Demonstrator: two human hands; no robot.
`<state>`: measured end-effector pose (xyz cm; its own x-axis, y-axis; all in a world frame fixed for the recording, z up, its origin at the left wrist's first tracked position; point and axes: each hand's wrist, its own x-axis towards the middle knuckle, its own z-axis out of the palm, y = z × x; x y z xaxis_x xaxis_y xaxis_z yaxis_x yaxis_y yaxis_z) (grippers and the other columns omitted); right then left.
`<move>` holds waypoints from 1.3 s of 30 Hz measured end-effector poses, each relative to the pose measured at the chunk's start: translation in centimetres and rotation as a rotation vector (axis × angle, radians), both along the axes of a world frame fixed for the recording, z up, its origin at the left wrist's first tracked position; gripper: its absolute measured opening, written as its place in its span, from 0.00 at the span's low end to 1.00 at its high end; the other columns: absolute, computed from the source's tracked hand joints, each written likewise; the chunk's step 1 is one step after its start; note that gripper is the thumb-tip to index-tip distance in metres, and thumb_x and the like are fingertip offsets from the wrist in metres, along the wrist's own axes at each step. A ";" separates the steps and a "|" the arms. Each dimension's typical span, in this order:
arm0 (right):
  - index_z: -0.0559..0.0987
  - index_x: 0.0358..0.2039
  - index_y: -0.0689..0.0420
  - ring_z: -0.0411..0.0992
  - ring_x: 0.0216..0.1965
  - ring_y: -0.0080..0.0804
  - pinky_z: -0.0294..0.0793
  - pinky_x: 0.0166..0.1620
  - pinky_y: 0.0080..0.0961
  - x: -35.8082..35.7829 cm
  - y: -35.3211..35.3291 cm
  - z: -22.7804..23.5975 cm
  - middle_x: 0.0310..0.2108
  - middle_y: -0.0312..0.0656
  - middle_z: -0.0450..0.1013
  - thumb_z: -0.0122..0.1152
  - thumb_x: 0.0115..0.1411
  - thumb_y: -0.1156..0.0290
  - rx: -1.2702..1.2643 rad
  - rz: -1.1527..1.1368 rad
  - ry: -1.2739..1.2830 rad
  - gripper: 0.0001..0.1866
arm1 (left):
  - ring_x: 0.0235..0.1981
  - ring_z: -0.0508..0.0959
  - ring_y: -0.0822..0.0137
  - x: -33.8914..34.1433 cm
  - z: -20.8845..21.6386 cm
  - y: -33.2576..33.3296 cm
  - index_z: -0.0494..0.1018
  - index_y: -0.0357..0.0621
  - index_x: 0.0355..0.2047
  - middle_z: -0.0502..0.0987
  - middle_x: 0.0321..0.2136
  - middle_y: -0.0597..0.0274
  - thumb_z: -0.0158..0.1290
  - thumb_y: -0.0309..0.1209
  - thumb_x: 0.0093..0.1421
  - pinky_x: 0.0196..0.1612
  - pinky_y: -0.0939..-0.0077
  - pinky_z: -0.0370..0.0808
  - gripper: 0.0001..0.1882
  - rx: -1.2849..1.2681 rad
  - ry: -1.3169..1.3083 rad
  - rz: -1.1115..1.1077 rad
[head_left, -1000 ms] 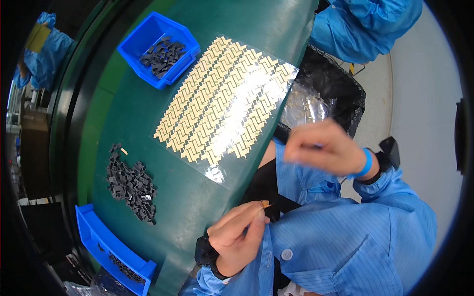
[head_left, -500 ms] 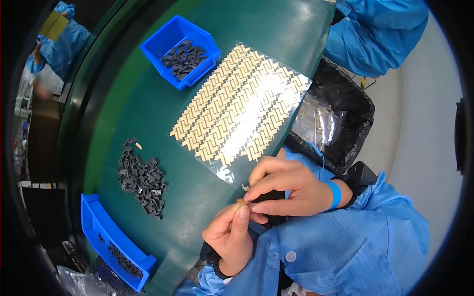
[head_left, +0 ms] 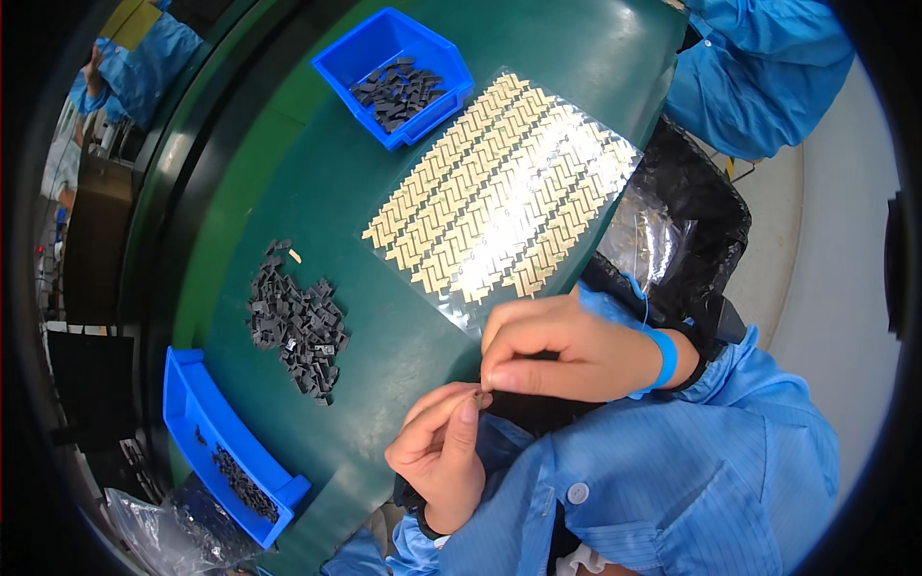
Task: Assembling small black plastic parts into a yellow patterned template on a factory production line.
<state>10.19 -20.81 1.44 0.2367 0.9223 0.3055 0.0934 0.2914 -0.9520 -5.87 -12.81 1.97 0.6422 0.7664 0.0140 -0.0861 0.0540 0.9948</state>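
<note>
Brownish small piece (head_left: 479, 396) at centre, mostly covered by fingertips; exact shape cannot be told. Lies directly between the two hands, off the near edge of the surface (head_left: 394, 350), in front of the wearer's blue smock (head_left: 672, 461). Left hand (head_left: 442, 451) narrow, thumb and forefinger pinching the piece from below. Right hand (head_left: 567, 355) narrow too, thumb and forefinger tips drawn together on it from above; blue wristband (head_left: 665, 357) behind. Hands touch or nearly so at the piece.

Just beyond the right hand: clear sheet (head_left: 463, 314) bearing rows of tan zigzag pieces (head_left: 437, 216), glare across it. Left of the sheet, loose heap of dark grey rectangular pieces (head_left: 296, 326), one tan sliver (head_left: 295, 256) near its top. Far side: blue plastic bin (head_left: 379, 43) partly filled with similar pieces. Lower left: blue tray (head_left: 192, 403), smaller dark bits inside.

Right of the surface, black-lined waste bin (head_left: 725, 206) holding clear plastic (head_left: 645, 235). Co-worker's blue sleeve (head_left: 759, 82) above that.
</note>
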 end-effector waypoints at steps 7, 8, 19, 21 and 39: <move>0.76 0.28 0.59 0.68 0.25 0.31 0.66 0.28 0.24 -1.6 0.3 -0.1 0.26 0.40 0.69 0.57 0.54 0.72 0.008 -0.097 -0.013 0.04 | 0.36 0.69 0.68 0.5 0.0 -0.3 0.73 0.31 0.31 0.68 0.36 0.55 0.51 0.23 0.56 0.40 0.79 0.68 0.06 0.060 -0.042 0.110; 0.77 0.30 0.60 0.68 0.27 0.29 0.65 0.29 0.22 -1.5 0.3 -0.2 0.27 0.39 0.70 0.58 0.54 0.73 -0.015 -0.096 -0.022 0.05 | 0.36 0.69 0.68 0.7 0.1 -0.3 0.73 0.31 0.31 0.68 0.36 0.55 0.51 0.23 0.56 0.40 0.79 0.68 0.06 0.061 -0.041 0.108; 0.76 0.28 0.59 0.64 0.23 0.23 0.62 0.29 0.19 -2.2 -0.1 -0.3 0.27 0.36 0.70 0.60 0.51 0.76 -0.036 -0.173 -0.032 0.03 | 0.38 0.67 0.66 0.7 -0.1 -0.8 0.74 0.32 0.29 0.67 0.36 0.59 0.51 0.28 0.57 0.45 0.74 0.66 0.09 -0.065 -0.033 0.026; 0.76 0.26 0.58 0.65 0.23 0.23 0.62 0.29 0.18 -2.2 -0.1 -0.5 0.26 0.36 0.70 0.59 0.50 0.78 -0.021 -0.176 0.004 0.02 | 0.38 0.68 0.65 0.6 -0.3 -0.7 0.74 0.33 0.31 0.67 0.37 0.58 0.51 0.26 0.56 0.45 0.72 0.66 0.07 -0.287 -0.126 -0.022; 0.76 0.34 0.54 0.68 0.34 0.35 0.66 0.39 0.34 3.1 -5.7 -3.2 0.32 0.38 0.70 0.61 0.43 0.71 0.030 -0.399 -0.935 0.14 | 0.35 0.66 0.65 -1.8 0.5 1.6 0.73 0.38 0.29 0.66 0.33 0.60 0.55 0.27 0.53 0.40 0.73 0.64 0.06 0.578 -0.033 0.250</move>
<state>13.33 -26.47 -1.80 0.1799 0.8172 0.5475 0.8922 0.0988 -0.4407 -7.66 -11.20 2.47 0.4370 0.7562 0.4870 -0.0574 -0.5169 0.8541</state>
